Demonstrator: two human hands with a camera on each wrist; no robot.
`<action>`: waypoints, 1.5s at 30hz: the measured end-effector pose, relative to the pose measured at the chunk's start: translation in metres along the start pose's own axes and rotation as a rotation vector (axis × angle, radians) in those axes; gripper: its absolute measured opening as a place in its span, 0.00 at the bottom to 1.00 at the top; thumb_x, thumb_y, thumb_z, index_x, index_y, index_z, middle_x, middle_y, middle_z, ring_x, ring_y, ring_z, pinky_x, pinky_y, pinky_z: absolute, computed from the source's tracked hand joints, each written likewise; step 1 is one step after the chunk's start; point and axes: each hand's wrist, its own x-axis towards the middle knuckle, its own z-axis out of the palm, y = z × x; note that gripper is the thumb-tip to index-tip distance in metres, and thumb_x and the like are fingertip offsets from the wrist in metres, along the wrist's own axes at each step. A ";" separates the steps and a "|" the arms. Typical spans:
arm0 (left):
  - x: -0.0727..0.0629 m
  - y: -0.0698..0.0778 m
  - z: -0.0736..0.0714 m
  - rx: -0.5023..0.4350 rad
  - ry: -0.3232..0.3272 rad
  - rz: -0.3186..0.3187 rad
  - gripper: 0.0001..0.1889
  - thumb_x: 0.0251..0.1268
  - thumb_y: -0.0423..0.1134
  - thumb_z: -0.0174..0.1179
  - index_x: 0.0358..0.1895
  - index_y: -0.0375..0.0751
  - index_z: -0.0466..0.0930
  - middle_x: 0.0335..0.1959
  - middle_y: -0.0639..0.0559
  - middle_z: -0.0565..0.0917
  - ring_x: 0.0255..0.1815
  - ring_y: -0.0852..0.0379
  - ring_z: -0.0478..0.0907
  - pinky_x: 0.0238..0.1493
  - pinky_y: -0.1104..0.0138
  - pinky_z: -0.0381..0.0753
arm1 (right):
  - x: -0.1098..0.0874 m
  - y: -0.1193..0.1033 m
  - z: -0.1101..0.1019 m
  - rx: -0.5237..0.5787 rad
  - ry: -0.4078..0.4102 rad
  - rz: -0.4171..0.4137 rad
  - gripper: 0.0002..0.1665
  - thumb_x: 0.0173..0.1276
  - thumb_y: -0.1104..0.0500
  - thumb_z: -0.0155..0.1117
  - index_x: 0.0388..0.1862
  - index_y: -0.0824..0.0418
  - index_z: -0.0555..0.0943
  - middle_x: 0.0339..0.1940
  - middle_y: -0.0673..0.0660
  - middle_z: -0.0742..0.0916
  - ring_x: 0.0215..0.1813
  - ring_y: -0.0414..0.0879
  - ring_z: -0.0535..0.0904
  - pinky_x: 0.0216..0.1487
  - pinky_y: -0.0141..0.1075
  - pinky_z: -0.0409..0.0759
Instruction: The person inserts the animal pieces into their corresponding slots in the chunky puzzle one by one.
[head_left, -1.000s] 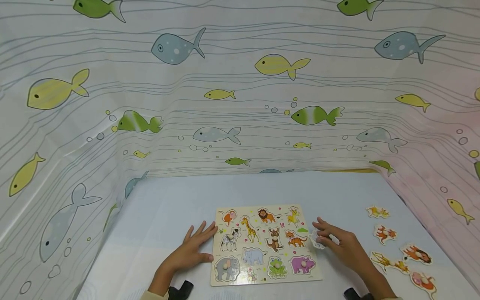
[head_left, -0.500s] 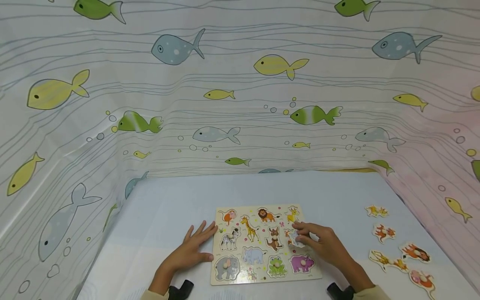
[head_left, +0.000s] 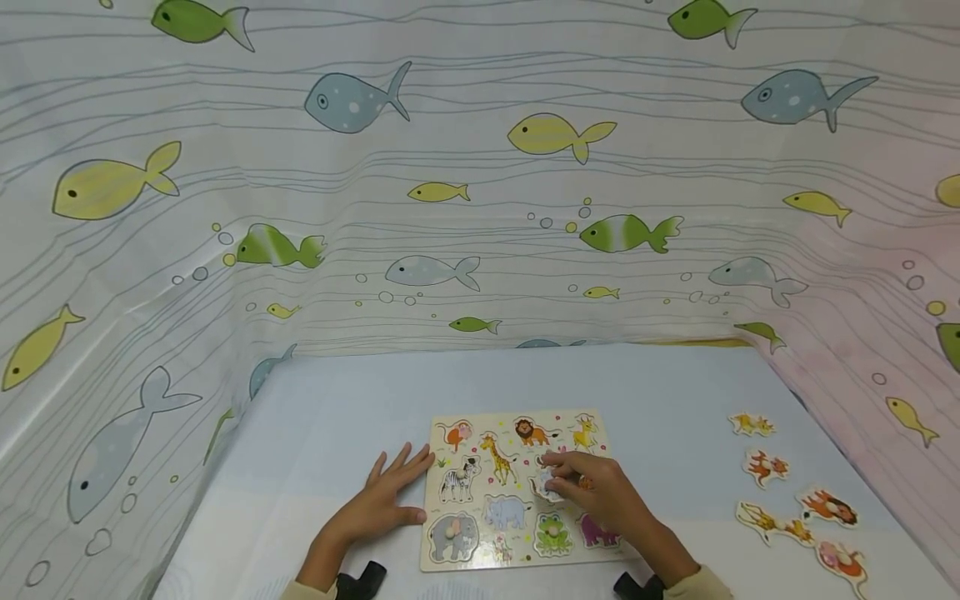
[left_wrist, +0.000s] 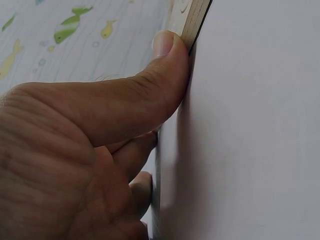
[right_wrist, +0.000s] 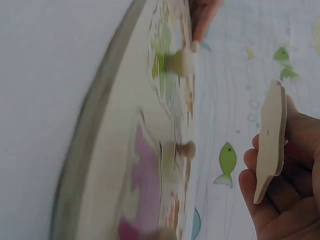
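Note:
In the head view, a wooden animal puzzle board [head_left: 487, 419] lies on the table. The left hand [head_left: 382, 500] rests spread at its left side; the left wrist view has the thumb [left_wrist: 172, 60] against the board's edge. Over the middle of the board, the right hand [head_left: 611, 496] pinches a pale puzzle piece [head_left: 547, 483]. The right wrist view shows this piece's bare wooden back [right_wrist: 270, 142], held above the board; its picture is hard to make out. Knobbed pieces sit in the board: a grey elephant [head_left: 454, 537], a frog [head_left: 554, 535] and a purple hippo [head_left: 597, 532].
Several loose pieces lie to the right on the white table [head_left: 337, 417]: a giraffe [head_left: 774, 523], a lion [head_left: 828, 507], a monkey [head_left: 842, 558], a brown animal [head_left: 766, 467] and a yellow one [head_left: 752, 424]. A fish-print curtain [head_left: 525, 233] surrounds the table's back and sides.
The right hand has carried the pale piece leftward, from beside the board's right edge, past the tiger picture, to the kangaroo picture in the middle. The left hand stays in place.

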 end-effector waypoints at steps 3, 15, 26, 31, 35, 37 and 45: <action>0.000 0.000 -0.001 0.004 -0.001 0.002 0.49 0.49 0.44 0.73 0.77 0.43 0.61 0.80 0.46 0.57 0.83 0.37 0.40 0.78 0.39 0.20 | 0.002 -0.003 0.010 0.004 -0.011 0.001 0.21 0.59 0.62 0.74 0.53 0.64 0.84 0.35 0.48 0.91 0.31 0.29 0.81 0.31 0.18 0.77; 0.000 0.001 -0.002 0.010 -0.006 0.013 0.48 0.50 0.44 0.73 0.77 0.42 0.60 0.80 0.46 0.56 0.83 0.37 0.40 0.78 0.39 0.20 | 0.009 -0.015 0.036 0.010 -0.072 0.056 0.21 0.61 0.55 0.72 0.53 0.61 0.85 0.34 0.43 0.90 0.38 0.32 0.85 0.39 0.24 0.80; 0.001 0.000 0.000 0.018 -0.018 0.014 0.48 0.51 0.44 0.72 0.77 0.43 0.60 0.80 0.46 0.56 0.83 0.37 0.40 0.78 0.39 0.21 | 0.010 -0.020 0.055 0.068 -0.160 0.127 0.20 0.64 0.55 0.71 0.53 0.63 0.85 0.35 0.47 0.90 0.37 0.29 0.83 0.39 0.23 0.84; 0.004 0.000 0.000 0.024 -0.012 0.021 0.48 0.52 0.45 0.72 0.77 0.43 0.59 0.81 0.47 0.56 0.83 0.37 0.40 0.78 0.39 0.21 | 0.009 -0.018 0.061 0.041 -0.136 0.135 0.20 0.62 0.56 0.73 0.51 0.62 0.86 0.34 0.47 0.91 0.36 0.29 0.84 0.42 0.25 0.85; 0.005 0.001 0.000 0.025 -0.011 0.013 0.48 0.51 0.45 0.72 0.77 0.43 0.60 0.81 0.47 0.56 0.83 0.37 0.40 0.78 0.39 0.21 | 0.007 -0.017 0.066 0.012 -0.120 0.132 0.21 0.60 0.57 0.74 0.51 0.62 0.86 0.34 0.48 0.91 0.37 0.30 0.85 0.45 0.27 0.86; 0.005 0.002 -0.001 0.031 -0.009 0.006 0.48 0.51 0.45 0.72 0.77 0.43 0.60 0.81 0.47 0.56 0.83 0.37 0.40 0.78 0.39 0.22 | 0.007 -0.017 0.068 -0.006 -0.117 0.135 0.21 0.59 0.56 0.75 0.51 0.61 0.86 0.35 0.48 0.91 0.38 0.31 0.85 0.46 0.28 0.86; 0.000 0.001 -0.001 0.011 -0.008 -0.011 0.48 0.49 0.44 0.73 0.77 0.43 0.61 0.80 0.47 0.56 0.83 0.37 0.41 0.78 0.39 0.21 | 0.006 -0.022 0.079 -0.070 -0.109 0.126 0.15 0.59 0.55 0.75 0.45 0.57 0.87 0.45 0.51 0.92 0.51 0.45 0.88 0.53 0.38 0.87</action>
